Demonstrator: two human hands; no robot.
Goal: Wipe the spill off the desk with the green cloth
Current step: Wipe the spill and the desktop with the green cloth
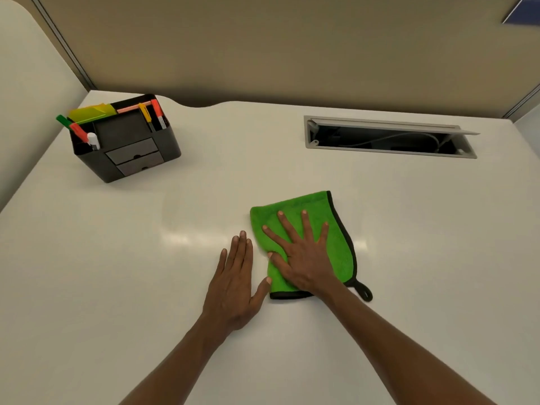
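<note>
A folded green cloth [336, 247] with black trim and a small hanging loop lies flat on the white desk [117, 273], a little right of centre. My right hand [301, 252] presses down on it with fingers spread and straight. Just left of the cloth, my left hand [236, 285] lies flat on the bare desk, fingers together, its thumb tip touching the cloth's near-left edge. I cannot make out any spill on the glossy surface; only light reflections show.
A black desk organiser [128, 141] with markers and pens stands at the back left. An open cable hatch [388, 138] is set into the desk at the back right. Beige partition walls [263, 54] close off the far side.
</note>
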